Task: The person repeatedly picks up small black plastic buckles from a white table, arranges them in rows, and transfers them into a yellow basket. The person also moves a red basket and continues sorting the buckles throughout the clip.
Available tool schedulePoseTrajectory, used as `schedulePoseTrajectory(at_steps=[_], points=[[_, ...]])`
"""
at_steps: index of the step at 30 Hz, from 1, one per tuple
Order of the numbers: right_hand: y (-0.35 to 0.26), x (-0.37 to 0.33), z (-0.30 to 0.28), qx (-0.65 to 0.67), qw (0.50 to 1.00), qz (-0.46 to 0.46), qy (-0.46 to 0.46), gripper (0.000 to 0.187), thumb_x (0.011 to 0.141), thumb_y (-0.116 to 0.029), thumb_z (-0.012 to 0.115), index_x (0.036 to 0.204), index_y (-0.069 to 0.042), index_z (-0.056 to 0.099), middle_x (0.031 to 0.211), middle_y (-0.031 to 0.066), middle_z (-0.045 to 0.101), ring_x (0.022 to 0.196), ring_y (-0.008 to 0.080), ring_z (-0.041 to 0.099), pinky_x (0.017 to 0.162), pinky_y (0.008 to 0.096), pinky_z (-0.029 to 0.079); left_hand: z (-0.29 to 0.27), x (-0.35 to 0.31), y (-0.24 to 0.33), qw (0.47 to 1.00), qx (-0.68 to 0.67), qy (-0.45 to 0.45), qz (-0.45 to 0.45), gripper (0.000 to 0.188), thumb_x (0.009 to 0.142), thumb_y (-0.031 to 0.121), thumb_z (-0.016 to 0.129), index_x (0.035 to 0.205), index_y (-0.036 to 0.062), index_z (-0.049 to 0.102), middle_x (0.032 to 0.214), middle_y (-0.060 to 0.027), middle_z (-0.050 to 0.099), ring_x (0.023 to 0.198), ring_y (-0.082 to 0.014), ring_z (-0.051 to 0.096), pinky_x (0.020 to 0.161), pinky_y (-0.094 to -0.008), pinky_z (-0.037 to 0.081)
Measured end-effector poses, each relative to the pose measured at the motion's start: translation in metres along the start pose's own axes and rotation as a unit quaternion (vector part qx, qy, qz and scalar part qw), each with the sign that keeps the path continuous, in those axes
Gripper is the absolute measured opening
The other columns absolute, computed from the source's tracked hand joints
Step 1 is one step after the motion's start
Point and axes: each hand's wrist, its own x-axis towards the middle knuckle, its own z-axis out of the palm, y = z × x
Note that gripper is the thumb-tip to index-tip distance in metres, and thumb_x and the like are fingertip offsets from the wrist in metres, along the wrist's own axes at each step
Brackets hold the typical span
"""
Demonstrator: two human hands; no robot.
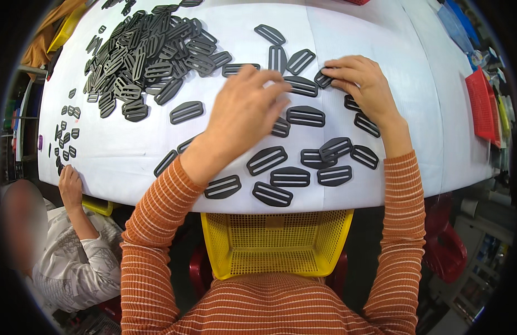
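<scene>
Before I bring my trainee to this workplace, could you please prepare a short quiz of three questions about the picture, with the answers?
1. True or false: the yellow basket is at the near edge of the white table, in front of the person's body.
2. Where does the big pile of black pieces lie?
a) to the right of the right hand
b) farther away and to the left of the left hand
c) inside the red basket
3. What is at the fingertips of the right hand?

Key: 1. True. 2. b. 3. A black slotted piece.
</scene>
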Motion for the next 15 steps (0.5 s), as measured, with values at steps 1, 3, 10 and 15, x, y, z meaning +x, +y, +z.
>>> schedulePoseTrajectory(at_steps=[1, 3, 10, 15], points=[[-0.004, -0.002, -0.002, -0.028, 1.000, -0.010, 0.007, 0.017, 0.087, -0.013, 0.068, 0.102, -0.013, 0.075, 0.102, -0.0002, 0.072, 0.097, 0.0224, 0.062, 0.093, 0.0360, 0.046, -0.002, 0.002, -0.009, 1.000, 0.009, 0.022, -0.017, 0.019, 0.085, 0.012, 0.071, 0.102, 0.0054, 0.074, 0.105, -0.0071, 0.069, 0.091, -0.0242, 0.059, 0.082, -0.0344, 0.050], [-0.013, 0.000, -0.011, -0.031, 0.998, 0.056, -0.016, 0.011, 0.086, -0.015, 0.069, 0.095, -0.012, 0.076, 0.095, -0.0007, 0.072, 0.093, 0.0212, 0.063, 0.088, 0.0356, 0.047, -0.008, 0.010, -0.022, 0.998, 0.048, 0.038, -0.034, 0.018, 0.086, 0.011, 0.069, 0.102, 0.0037, 0.074, 0.102, -0.0080, 0.070, 0.090, -0.0253, 0.060, 0.081, -0.0348, 0.050], [-0.014, 0.033, 0.007, 0.007, 0.999, -0.004, 0.031, 0.023, 0.083, -0.013, 0.070, 0.106, -0.011, 0.074, 0.110, 0.0007, 0.071, 0.104, 0.0238, 0.062, 0.088, 0.0364, 0.049, 0.020, 0.037, -0.019, 0.979, 0.172, -0.034, -0.102, 0.031, 0.085, 0.033, 0.072, 0.103, 0.0068, 0.075, 0.098, -0.0069, 0.069, 0.094, -0.0260, 0.061, 0.081, -0.0398, 0.049], [-0.007, 0.041, 0.021, 0.010, 0.999, -0.032, -0.035, 0.025, 0.085, -0.012, 0.067, 0.109, -0.013, 0.075, 0.109, -0.0001, 0.072, 0.105, 0.0200, 0.063, 0.090, 0.0341, 0.048, 0.017, 0.027, -0.021, 0.982, 0.174, -0.027, -0.065, 0.027, 0.084, 0.022, 0.073, 0.105, 0.0055, 0.073, 0.101, -0.0041, 0.069, 0.096, -0.0234, 0.060, 0.082, -0.0382, 0.048]])
